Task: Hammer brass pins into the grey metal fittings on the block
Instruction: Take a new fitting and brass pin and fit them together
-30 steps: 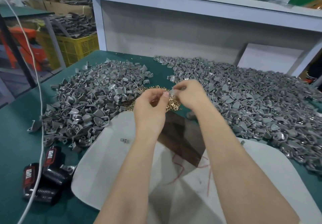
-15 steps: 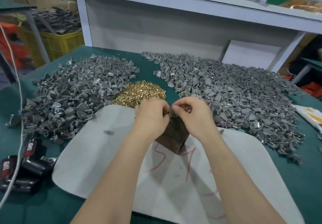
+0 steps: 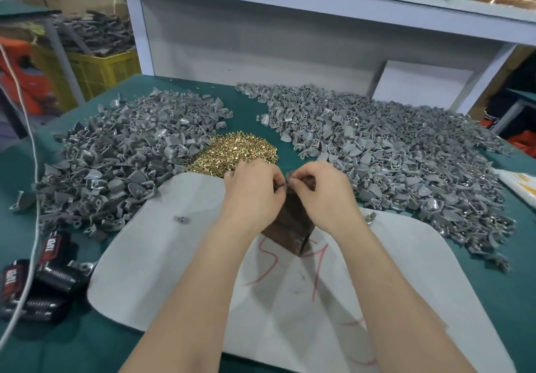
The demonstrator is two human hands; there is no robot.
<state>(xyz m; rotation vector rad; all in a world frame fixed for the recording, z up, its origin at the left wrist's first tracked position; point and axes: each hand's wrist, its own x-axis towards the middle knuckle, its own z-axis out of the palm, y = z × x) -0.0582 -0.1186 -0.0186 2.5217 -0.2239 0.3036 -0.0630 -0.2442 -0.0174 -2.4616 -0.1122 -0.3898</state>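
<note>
A dark brown block point(image 3: 290, 227) stands on a pale grey mat point(image 3: 162, 256) with red marks. Over the block's top, my left hand point(image 3: 252, 195) and my right hand point(image 3: 322, 192) meet, fingertips pinched together on a small grey metal fitting point(image 3: 288, 177) that is mostly hidden by the fingers. A heap of brass pins point(image 3: 235, 152) lies just behind my left hand. Large piles of grey fittings lie to the left point(image 3: 121, 155) and to the right point(image 3: 391, 152). No hammer is visible.
The table has a green top point(image 3: 34, 343). Black clamps with red labels point(image 3: 43, 271) and a white cord point(image 3: 32, 227) lie at the left front. Single loose fittings point(image 3: 181, 219) point(image 3: 370, 217) rest on the mat. A white shelf frame point(image 3: 261, 39) stands behind; a yellow crate point(image 3: 98, 68) at far left.
Both hands came down from above the pin heap to the top of the block, still pinching the small part. The view has tilted down and moved closer.
</note>
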